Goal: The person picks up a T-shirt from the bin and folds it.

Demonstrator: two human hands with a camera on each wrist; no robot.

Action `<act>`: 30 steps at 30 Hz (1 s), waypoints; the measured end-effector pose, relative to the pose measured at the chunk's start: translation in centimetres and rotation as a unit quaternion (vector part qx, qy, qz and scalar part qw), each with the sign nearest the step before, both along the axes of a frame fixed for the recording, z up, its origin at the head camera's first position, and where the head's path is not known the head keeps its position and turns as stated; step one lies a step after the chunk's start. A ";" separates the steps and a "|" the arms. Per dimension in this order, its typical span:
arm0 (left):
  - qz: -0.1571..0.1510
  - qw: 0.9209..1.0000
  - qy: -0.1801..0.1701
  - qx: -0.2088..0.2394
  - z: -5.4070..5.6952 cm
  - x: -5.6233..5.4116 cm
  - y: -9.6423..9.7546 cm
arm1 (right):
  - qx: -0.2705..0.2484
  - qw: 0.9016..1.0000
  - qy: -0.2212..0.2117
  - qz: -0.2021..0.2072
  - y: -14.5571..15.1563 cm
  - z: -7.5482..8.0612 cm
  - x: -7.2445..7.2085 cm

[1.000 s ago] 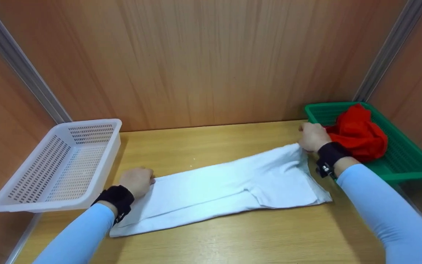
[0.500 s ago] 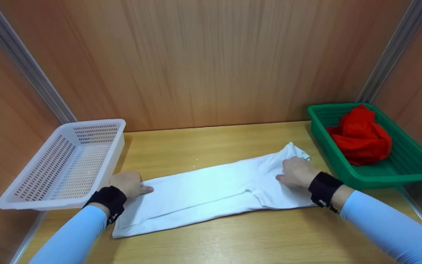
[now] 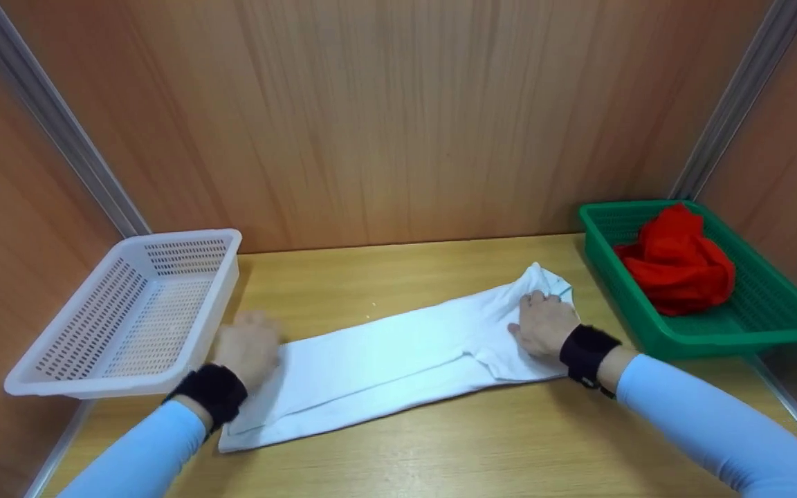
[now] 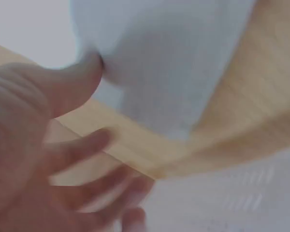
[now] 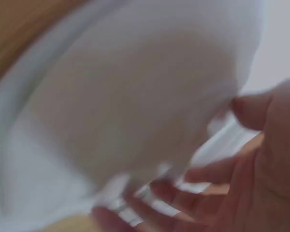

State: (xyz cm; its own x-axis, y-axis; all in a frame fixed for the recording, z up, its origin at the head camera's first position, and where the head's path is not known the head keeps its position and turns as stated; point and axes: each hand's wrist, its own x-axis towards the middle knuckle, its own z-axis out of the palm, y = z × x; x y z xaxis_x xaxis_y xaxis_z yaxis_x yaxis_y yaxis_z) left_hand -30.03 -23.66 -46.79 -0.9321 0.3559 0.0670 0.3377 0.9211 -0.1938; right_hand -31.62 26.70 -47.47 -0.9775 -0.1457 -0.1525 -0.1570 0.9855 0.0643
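Observation:
A long, folded white cloth garment (image 3: 385, 370) lies slantwise on the table, its right end creased and bunched. My right hand (image 3: 544, 324) rests on that end, fingers spread in the head view; in the right wrist view its fingers (image 5: 198, 203) touch the fabric, slightly bent. At the left end is my left hand (image 3: 250, 349), blurred in the head view. Seen from the left wrist, its thumb (image 4: 82, 82) is at the cloth (image 4: 159, 63) while the other fingers stand loose and apart, gripping nothing.
On the left stands a white perforated basket (image 3: 229, 277) with nothing visible inside. A green basket (image 3: 654, 330) on the right holds a crumpled red cloth (image 3: 679, 263). Wood-grain panels (image 3: 398, 124) close off the back and both sides of the table (image 3: 398, 456).
My right hand has let go of the garment's upper right corner, moved left and down, and now lies flat on it. That end has folded inward. My left hand has shifted slightly.

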 end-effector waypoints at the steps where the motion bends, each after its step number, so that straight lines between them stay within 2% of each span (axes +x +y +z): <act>1: -0.039 0.999 0.009 0.015 -0.4 0.4 0.7 | -0.018 1.000 -0.005 -0.005 -0.8 -0.1 0.4; 2: -0.081 0.996 0.003 0.036 -0.8 0.7 1.5 | -0.038 0.999 -0.015 -0.009 -1.6 -0.1 0.7; 4: -0.149 0.985 -0.054 0.074 -1.6 1.3 3.1 | -0.076 0.995 -0.050 -0.028 -3.0 0.2 1.4; 5: -0.169 0.978 -0.091 0.085 -2.0 1.5 3.8 | -0.089 0.993 -0.069 -0.038 -3.5 0.3 1.7; 7: -0.192 0.968 -0.138 0.085 -2.6 1.9 4.7 | -0.106 0.989 -0.091 -0.048 -4.3 0.7 1.9; 9: -0.192 0.965 -0.163 0.076 -3.2 2.4 5.2 | -0.115 0.987 -0.099 -0.045 -4.7 0.9 1.6; 13: -0.192 0.964 -0.171 0.061 -4.2 3.4 5.7 | -0.117 0.986 -0.112 -0.032 -4.6 0.1 0.5; 18: -0.197 0.956 -0.200 0.089 -4.9 4.9 6.3 | -0.103 0.986 -0.129 -0.028 -4.7 -1.9 -1.4; 21: -0.188 0.954 -0.208 0.105 -5.1 5.6 6.7 | -0.093 0.986 -0.138 -0.015 -5.1 -2.2 -2.5; 26: -0.145 0.956 -0.226 0.120 -4.9 7.3 8.3 | -0.078 0.986 -0.149 0.001 -6.0 -2.1 -4.3; 30: -0.094 0.955 -0.258 0.110 -4.2 8.3 10.6 | -0.066 0.989 -0.125 0.032 -6.4 -2.5 -6.2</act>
State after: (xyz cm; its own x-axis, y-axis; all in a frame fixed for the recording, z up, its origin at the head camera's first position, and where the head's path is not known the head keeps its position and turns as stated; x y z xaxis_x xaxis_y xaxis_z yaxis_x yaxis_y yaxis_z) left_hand -21.77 -13.01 -50.98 -0.7824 0.5500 -0.2920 0.4986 0.8343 0.2353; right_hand -37.86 20.33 -49.99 -0.8999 -0.2404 -0.3638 -0.2136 0.9704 -0.1128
